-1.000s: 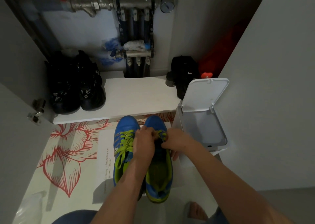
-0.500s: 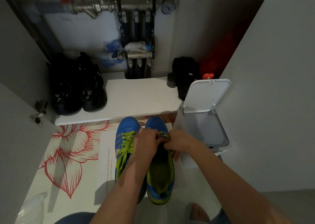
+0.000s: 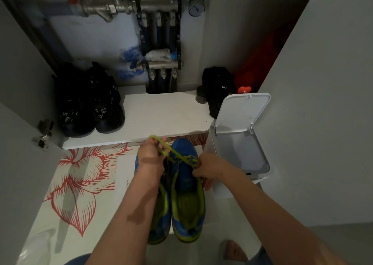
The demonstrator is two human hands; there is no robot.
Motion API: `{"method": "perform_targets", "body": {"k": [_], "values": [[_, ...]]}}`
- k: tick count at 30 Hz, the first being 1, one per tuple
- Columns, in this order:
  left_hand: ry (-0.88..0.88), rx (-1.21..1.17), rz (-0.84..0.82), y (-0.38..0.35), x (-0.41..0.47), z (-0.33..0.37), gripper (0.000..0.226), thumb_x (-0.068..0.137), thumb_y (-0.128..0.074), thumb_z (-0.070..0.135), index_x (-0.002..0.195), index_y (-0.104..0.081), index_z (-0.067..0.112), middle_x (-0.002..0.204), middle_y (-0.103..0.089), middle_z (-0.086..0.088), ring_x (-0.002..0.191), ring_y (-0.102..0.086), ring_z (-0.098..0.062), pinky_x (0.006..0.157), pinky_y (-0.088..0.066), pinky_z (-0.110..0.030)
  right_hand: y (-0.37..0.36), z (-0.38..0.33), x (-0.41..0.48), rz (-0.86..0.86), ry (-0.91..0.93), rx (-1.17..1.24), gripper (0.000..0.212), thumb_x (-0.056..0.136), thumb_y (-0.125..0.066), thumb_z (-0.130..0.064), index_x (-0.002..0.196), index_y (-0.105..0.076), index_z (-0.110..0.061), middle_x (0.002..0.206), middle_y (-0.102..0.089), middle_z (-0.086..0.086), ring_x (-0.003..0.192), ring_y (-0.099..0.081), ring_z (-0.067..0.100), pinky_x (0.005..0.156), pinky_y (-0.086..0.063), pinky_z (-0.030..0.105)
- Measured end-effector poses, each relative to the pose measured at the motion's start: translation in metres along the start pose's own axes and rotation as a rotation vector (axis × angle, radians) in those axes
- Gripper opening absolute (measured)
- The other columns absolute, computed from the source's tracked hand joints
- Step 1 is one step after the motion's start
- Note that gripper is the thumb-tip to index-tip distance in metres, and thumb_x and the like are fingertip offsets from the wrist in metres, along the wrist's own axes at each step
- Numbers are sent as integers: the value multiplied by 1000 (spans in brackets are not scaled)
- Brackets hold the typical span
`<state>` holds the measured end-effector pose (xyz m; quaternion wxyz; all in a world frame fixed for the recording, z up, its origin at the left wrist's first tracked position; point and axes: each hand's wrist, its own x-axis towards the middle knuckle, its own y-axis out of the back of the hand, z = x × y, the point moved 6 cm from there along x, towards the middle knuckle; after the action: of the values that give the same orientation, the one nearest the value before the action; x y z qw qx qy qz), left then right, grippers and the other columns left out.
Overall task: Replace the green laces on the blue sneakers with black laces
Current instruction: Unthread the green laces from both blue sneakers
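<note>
Removal stage. Your left hand (image 3: 150, 156) grips a drawn-out loop of green lace (image 3: 161, 143); your right hand (image 3: 209, 170) pinches it at the right blue sneaker (image 3: 186, 196), on the floor (image 3: 232, 220). No black laces fitted yet.

A white shelf (image 3: 161, 115) crosses the middle of the frame, with a pair of black shoes (image 3: 88, 107) at its left end and a small dark jar (image 3: 201, 97) just beside a black bag (image 3: 218, 89) at its right end. Below it, a floral sheet (image 3: 80, 184) with red flowers covers the floor (image 3: 333, 244), and a white paper (image 3: 125, 176) lies on the sheet under the blue sneakers (image 3: 185, 194), which stand side by side at lower centre. A white bin (image 3: 238, 149) with its lid raised stands just right of them, and clear plastic (image 3: 34, 246) lies at the lower left.
</note>
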<state>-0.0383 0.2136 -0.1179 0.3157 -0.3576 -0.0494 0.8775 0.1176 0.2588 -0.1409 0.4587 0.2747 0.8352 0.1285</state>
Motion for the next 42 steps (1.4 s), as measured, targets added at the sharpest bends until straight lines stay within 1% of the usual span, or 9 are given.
{"method": "perform_targets", "body": {"k": [3, 7, 11, 14, 21, 26, 31, 40, 42], "values": [[-46, 156, -45, -7, -12, 8, 38, 96, -37, 4, 129, -42, -13, 132, -48, -33, 62, -58, -13, 46, -43, -8, -1, -2, 1, -4, -2, -20, 14, 87, -60, -15, 85, -54, -3, 84, -64, 23, 84, -68, 42, 78, -56, 52], [-492, 1341, -164, -21, -25, -14, 24, 95, -49, 27, 114, -56, 12, 109, -62, -11, 96, -62, -29, 79, -52, -28, 0, -2, 2, 14, 3, -43, 14, 87, -60, -16, 81, -53, -5, 86, -64, 23, 86, -68, 40, 80, -56, 50], [-495, 1818, -372, -25, -17, -40, 25, 91, -57, 29, 110, -69, 17, 125, -50, -8, 102, -60, -23, 91, -49, -35, 0, -2, 3, 4, 5, -15, 19, 88, -60, -15, 71, -53, -9, 92, -66, 27, 86, -68, 40, 78, -57, 48], [-500, 1621, -304, -25, -17, -36, 22, 94, -55, 23, 104, -71, 12, 119, -51, -10, 100, -58, -23, 89, -48, -31, 1, -2, 4, 11, 7, -36, 20, 87, -60, -15, 70, -51, -10, 88, -66, 24, 86, -68, 38, 78, -57, 48], [18, -142, -58, -12, -13, -1, 22, 102, -30, 15, 93, -49, 11, 89, -57, -8, 76, -56, -21, 61, -54, -26, -1, 0, 2, -25, -17, -4, 14, 88, -59, -14, 80, -53, -4, 77, -63, 20, 84, -68, 42, 75, -57, 51], [-551, 1071, -35, -16, -24, -4, 17, 96, -48, 26, 106, -51, 12, 88, -57, -1, 80, -54, -19, 69, -43, -29, -1, -3, -1, -31, -21, 3, 12, 88, -58, -14, 88, -54, -3, 85, -65, 23, 86, -68, 41, 77, -57, 50], [-452, 1760, -240, -23, -4, -45, 29, 95, -53, 23, 120, -60, 9, 127, -52, -9, 112, -57, -24, 96, -46, -31, 0, -6, -3, -14, -1, -29, 22, 89, -59, -14, 103, -59, 3, 103, -65, 26, 94, -66, 37, 83, -55, 47], [-87, -80, -12, -6, -11, 0, 22, 103, -29, 8, 88, -46, 7, 70, -54, -9, 48, -60, -15, 73, -49, -39, 0, -6, -7, -25, -21, -38, 14, 90, -58, -14, 94, -52, -2, 93, -62, 25, 87, -67, 41, 75, -57, 50], [-99, 19, -32, -7, -15, 5, 19, 103, -28, 9, 107, -47, 8, 64, -55, -9, 40, -59, -11, 73, -51, -42, 0, -6, -6, -34, -23, -43, 15, 90, -58, -15, 95, -52, -3, 92, -62, 24, 85, -68, 38, 73, -58, 47]]}}
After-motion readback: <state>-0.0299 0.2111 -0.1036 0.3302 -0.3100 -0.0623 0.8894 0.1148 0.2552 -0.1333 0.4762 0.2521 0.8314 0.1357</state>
